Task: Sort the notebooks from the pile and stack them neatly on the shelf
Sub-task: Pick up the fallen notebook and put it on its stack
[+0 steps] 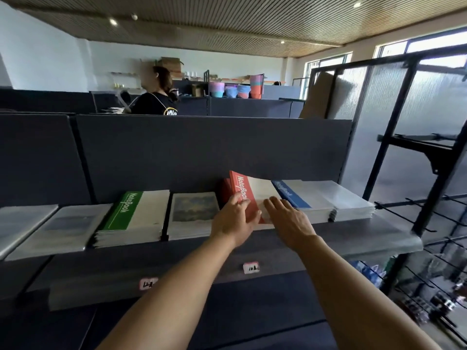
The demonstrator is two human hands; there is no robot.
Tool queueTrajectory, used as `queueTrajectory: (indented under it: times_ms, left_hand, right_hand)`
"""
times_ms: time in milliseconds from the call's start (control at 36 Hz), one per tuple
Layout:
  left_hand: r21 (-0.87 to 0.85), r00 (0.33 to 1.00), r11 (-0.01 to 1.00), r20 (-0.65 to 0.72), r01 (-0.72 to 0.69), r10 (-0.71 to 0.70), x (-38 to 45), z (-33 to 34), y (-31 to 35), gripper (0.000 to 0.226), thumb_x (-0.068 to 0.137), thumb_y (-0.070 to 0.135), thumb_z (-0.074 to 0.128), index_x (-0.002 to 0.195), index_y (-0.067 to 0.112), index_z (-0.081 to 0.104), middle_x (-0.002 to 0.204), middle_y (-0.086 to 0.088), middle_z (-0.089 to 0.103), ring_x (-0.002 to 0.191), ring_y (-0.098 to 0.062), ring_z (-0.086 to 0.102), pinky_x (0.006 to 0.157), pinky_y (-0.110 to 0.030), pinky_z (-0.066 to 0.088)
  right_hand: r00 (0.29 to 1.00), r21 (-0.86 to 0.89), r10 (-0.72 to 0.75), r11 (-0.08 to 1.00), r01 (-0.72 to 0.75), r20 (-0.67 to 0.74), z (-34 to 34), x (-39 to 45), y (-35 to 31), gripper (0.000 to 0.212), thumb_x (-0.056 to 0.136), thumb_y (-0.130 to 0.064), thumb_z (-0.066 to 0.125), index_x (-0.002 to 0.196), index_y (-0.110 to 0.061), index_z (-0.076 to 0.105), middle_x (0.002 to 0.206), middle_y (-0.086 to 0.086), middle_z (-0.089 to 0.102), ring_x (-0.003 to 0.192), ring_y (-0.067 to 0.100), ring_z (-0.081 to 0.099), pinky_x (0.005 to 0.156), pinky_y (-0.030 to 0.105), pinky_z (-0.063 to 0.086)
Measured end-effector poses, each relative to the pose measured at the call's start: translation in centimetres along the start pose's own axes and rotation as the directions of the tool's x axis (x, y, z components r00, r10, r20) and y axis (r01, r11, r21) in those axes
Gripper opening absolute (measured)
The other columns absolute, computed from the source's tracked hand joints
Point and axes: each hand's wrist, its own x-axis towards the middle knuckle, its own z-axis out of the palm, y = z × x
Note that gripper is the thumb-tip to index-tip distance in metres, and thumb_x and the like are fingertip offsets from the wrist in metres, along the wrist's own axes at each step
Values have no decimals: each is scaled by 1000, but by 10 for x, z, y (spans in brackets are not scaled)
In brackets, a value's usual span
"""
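Progress, judged from the shelf (328, 238): well advanced. Already lined up along it: to the left of the hands, a green-banded stack (131, 218) and a picture-cover stack (193, 214), then two pale stacks further left (68, 227) (22, 223); to the right of the hands, a blue-banded stack (303, 200) with a clear-wrapped stack (353, 200) touching its far side.

Step in hand: seating a red notebook (241, 192) on the red stack directly under both hands. Back edge lifted, cover tilted, not yet flat. Left hand (233, 221): fingers extended and slightly spread, resting on the red band and front edge, thumb at the near side; pressing rather than gripping. Right hand (286, 221): flat, fingers straight, palm down on the white half of the cover; nothing held.

Left to do: flatten and square this copy with the stack below. Source pile out of view, so remaining count cannot be told.

Writing: "NoteBook" in white script on the red band, likewise on the green and blue bands. Two small pink-edged tags on the shelf lip below the hands (250, 267) (149, 283); handwritten marks, possibly prices, too blurred to read with confidence.
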Motion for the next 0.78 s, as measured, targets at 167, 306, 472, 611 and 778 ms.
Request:
queueTrajectory:
  times_ms: [167,306,472,611,778]
  left_hand:
    - [49,991,996,108,78,-82,35,27,-4,86,79,76,47,146,22,38,160,5,14,142,-21,28,107,-38,35]
    - [75,968,978,143,197,-206,53,40,-4,88,74,76,54,145,27,38,160,8,16,143,-21,26,109,-40,32]
    - [246,961,956,180,163,-210,54,36,-12,77,81,74,47,147,35,34,158,9,22,147,-28,12,117,-46,19]
    - [235,968,960,162,150,-191,56,33,-15,76,83,73,46,147,33,35,156,8,26,145,-22,17,117,-41,19]
    - [229,955,963,226,140,-193,62,27,-19,76,87,68,46,150,28,29,159,4,18,145,-20,17,116,-39,19]
  right_hand:
    - [996,4,-83,997,83,44,21,36,36,59,91,-19,61,141,-20,30,139,1,40,126,22,45,90,36,48]
    - [986,47,-155,987,152,57,36,58,58,52,94,-25,57,140,-23,31,137,1,45,122,22,50,86,34,50]
    - [977,135,-214,968,210,17,49,67,68,58,90,-63,40,132,-23,42,129,-3,53,115,19,54,83,35,50]
    - [973,161,-230,962,221,35,56,70,73,73,86,-72,35,143,-27,34,143,-5,42,125,20,46,96,36,43]
    - [974,79,-219,974,214,60,62,82,73,71,90,-71,23,148,-31,24,150,-4,34,126,24,46,108,40,27]
